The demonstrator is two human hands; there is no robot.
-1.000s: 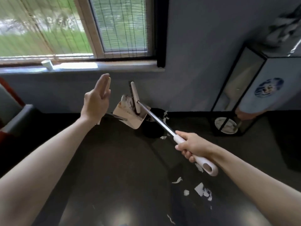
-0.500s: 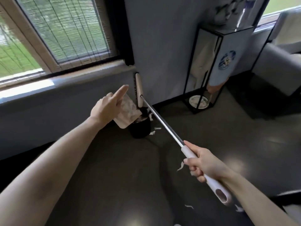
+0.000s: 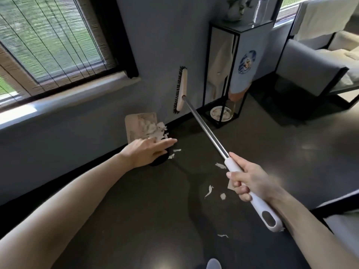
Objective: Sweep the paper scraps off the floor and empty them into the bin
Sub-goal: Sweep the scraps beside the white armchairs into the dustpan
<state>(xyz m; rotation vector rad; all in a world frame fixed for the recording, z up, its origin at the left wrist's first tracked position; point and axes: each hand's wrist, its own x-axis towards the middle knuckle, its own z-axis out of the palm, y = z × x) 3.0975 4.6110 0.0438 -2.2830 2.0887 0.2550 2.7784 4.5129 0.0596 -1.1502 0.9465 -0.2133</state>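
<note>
Head view looks down on a dark floor point(image 3: 136, 220) beside a grey wall. The person's right hand point(image 3: 250, 183) is clenched round the white grip of a broom point(image 3: 206, 129), with the fingers wrapped under it. The metal shaft runs away to the far left. The broom head point(image 3: 181, 90) is off the floor, standing on end near the wall, its dark bristles facing left.

The left hand point(image 3: 147, 152) reaches forward with the fingers straight and together, palm down, grasping nothing that can be seen. It lies over a dark round bin point(image 3: 160, 161) at the foot of the wall and hides most of it. Just beyond the hand a beige dustpan point(image 3: 134, 125) is tilted up over the bin, with a heap of white paper scraps point(image 3: 153, 129) at its right edge. Whether the hand touches the dustpan cannot be told.

More loose scraps point(image 3: 208, 191) lie on the floor: two small ones just right of the bin, several near the right hand, and one nearer the camera.

At the far right is a black metal stand point(image 3: 242, 27) with a plate point(image 3: 220, 113) on its bottom shelf, and further right a grey sofa point(image 3: 310, 70). A window point(image 3: 54, 45) with a slatted blind fills the upper left.
</note>
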